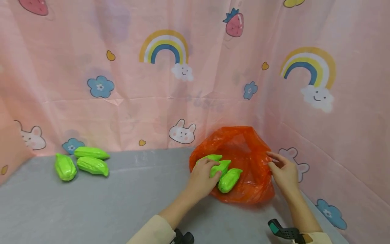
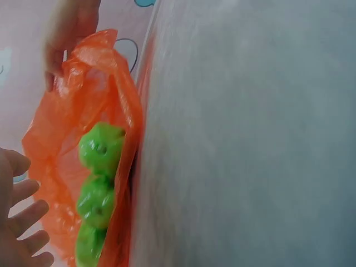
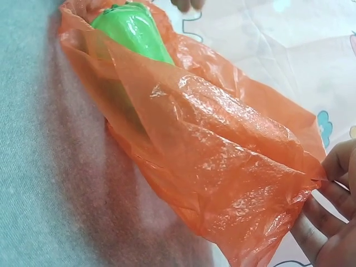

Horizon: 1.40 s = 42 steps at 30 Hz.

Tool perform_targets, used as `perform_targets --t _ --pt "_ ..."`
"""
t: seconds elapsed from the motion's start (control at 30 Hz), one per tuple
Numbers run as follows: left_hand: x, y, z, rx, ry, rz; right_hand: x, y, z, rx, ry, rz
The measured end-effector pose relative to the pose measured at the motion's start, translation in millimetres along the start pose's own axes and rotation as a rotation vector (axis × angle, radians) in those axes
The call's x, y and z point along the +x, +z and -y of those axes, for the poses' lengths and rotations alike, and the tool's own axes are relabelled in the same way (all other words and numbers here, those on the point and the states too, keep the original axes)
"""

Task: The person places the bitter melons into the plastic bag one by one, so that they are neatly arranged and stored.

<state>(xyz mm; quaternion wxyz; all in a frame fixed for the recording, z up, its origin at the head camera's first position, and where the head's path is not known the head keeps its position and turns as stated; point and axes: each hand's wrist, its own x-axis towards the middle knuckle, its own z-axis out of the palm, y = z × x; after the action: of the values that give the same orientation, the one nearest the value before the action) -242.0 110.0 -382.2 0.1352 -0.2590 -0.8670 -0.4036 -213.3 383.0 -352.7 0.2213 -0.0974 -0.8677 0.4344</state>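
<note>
An orange-red plastic bag [image 1: 257,159] lies on the table with its mouth spread wide. Inside it, three glossy green ridged fruits [image 1: 230,180] with pointed tips sit side by side. My left hand [image 1: 202,178] hovers at the bag's left rim, close over the fruits; the left wrist view shows its fingers [image 2: 30,217] spread apart, gripping nothing. With thumb and fingers, my right hand [image 1: 285,173] pinches the bag's right edge and holds it up. From the right wrist, the bag's wall [image 3: 211,161] partly covers the nearest fruit [image 3: 133,33].
Three more green fruits [image 1: 92,165] lie grouped at the far left of the grey table [image 1: 131,200]. A pink printed curtain [image 1: 207,67] rises along the table's back edge and right side, close behind the bag.
</note>
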Motion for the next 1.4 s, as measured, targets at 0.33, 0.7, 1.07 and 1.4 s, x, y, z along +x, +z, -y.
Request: perform_targets --t 0.33,0.7,1.07,1.4 --pt "-18.2 -38.5 24.1 -0.005 0.028 -0.062 1 -0.3 4 -0.032 0.023 0.025" --pt "-31.3 -73.7 47.0 0.084 0.041 -0.057 -3 -1.4 -7 -0.038 -0.013 -0.02" --pt "-43.7 -96.3 66.1 0.116 0.037 -0.073 -3 -5.2 -7 -0.068 -0.042 -0.02" --pt "-50.9 -167.1 102.0 0.218 -0.068 -0.134 -2 3.6 -1 -0.064 -0.011 0.023"
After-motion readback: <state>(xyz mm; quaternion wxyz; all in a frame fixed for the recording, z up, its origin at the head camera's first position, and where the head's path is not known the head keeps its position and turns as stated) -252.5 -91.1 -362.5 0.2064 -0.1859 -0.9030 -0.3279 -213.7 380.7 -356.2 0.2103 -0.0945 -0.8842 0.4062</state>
